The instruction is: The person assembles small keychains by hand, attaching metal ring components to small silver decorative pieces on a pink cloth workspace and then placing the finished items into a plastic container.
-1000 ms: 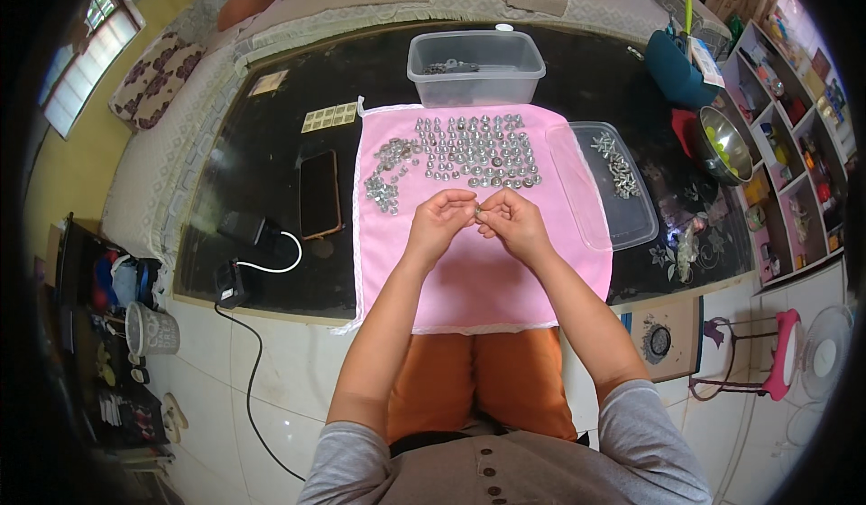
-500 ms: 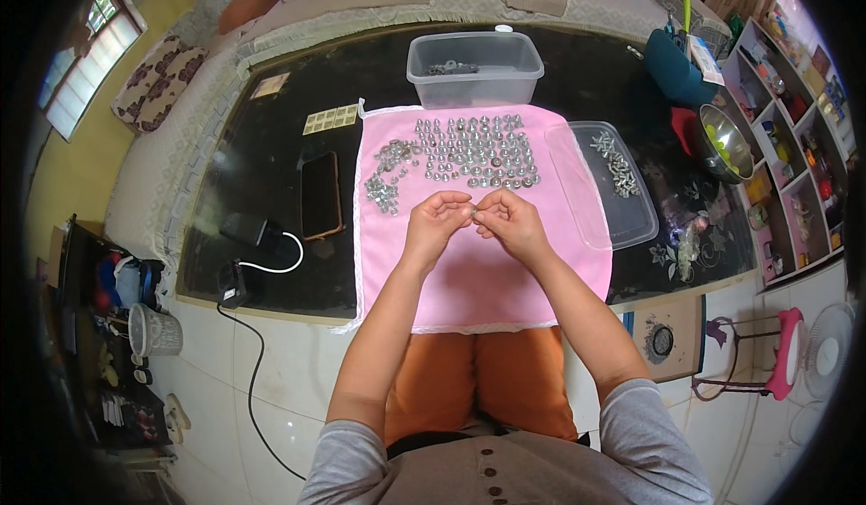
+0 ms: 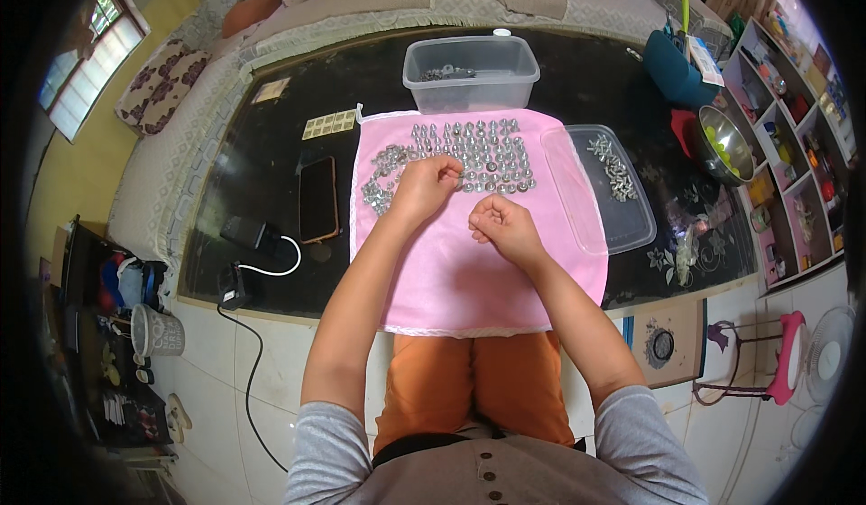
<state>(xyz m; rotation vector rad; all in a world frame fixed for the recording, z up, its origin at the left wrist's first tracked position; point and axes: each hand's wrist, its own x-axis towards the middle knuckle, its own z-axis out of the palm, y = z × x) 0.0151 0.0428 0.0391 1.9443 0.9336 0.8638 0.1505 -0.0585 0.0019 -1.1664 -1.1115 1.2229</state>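
My left hand reaches to the front left part of several rows of small cone-shaped metal pieces. Its thumb and fingers are pinched together at the rows; what they hold, if anything, is too small to make out. Closer to me, my right hand hovers over the pink cloth with its fingers curled closed, and their contents are hidden. Partly behind my left hand lies a loose heap of small metal parts. A clear plastic lid at the right bears a pile of small metal screw-like pieces.
A clear plastic tub with dark parts stands behind the cloth. To the left lie a phone and a black adapter with a white cable. At the far right are a metal bowl and a teal holder.
My hands were together over the cloth and have come apart. The left has moved up and forward to the rows; the right has stayed nearly in place, slightly lower.
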